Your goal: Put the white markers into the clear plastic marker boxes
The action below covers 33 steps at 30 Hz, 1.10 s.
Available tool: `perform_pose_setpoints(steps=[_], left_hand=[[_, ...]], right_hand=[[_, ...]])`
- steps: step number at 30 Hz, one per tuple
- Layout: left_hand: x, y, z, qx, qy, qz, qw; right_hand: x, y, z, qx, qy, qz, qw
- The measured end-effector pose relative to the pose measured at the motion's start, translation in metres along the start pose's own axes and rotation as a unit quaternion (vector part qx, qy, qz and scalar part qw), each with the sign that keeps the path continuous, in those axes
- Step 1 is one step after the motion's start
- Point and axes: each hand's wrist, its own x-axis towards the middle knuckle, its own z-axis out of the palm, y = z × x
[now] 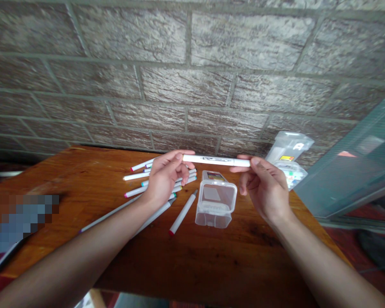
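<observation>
A white marker (216,160) with dark print along its barrel is held level above the table. My left hand (165,177) pinches its left end between thumb and fingers. At the other end, my right hand (266,184) grips it the same way. Below the marker stands a clear plastic case (215,205) with its lid up; no markers show inside. A white marker with a red end (182,214) lies just left of the case. Several more markers (136,176) with coloured ends lie spread on the table, partly hidden by my left hand and forearm.
A second clear case (290,147) with a yellow label stands open at the table's back right corner, with things inside. The wooden table (211,261) meets a brick wall (167,85) at the back. A glass panel (349,171) rises to the right. A blurred-out item lies at the left.
</observation>
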Motion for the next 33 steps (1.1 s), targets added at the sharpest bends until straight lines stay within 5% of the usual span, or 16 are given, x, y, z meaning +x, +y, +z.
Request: perform_pose_setpoints(steps=[33], left_hand=[[-0.0003,0.0005,0.0005,-0.009,0.004,-0.001,1.0]], right_hand=[[-0.0002,0.0041,-0.0024,-0.039,0.0,-0.01,0.999]])
